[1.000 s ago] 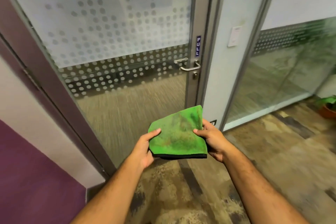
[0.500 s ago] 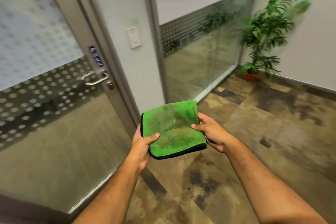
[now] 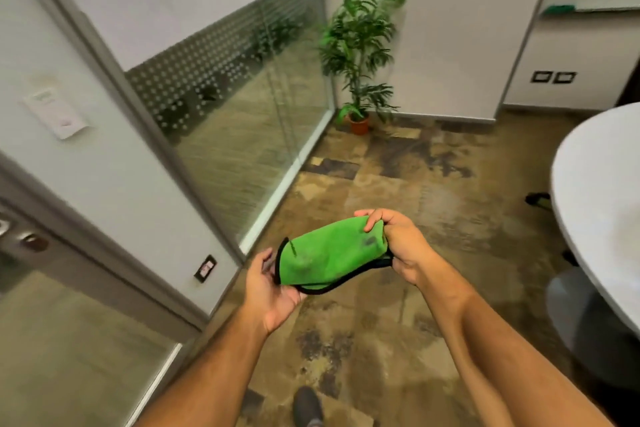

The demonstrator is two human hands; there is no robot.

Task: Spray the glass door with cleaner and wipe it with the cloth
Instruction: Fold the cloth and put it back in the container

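Note:
A folded green cloth [image 3: 329,256] with a black hem is held between both hands at the middle of the view, over the floor. My right hand [image 3: 403,246] grips its right end, fingers curled over the top. My left hand [image 3: 273,288] cups the left end from below, palm up. The glass door [image 3: 69,350] shows only at the lower left, with its lock [image 3: 31,241] at the left edge. No spray bottle is in view.
A fixed glass panel [image 3: 242,135] with a dotted band runs back to a potted plant [image 3: 360,52] in the corner. A round white table [image 3: 602,204] stands at the right. A wall switch plate [image 3: 59,114] is at left. My shoe [image 3: 306,406] shows at the bottom.
The view has swung right, away from the door, bringing the plant and table into sight. The cloth went from held flat to bunched, with my right hand gripping one end.

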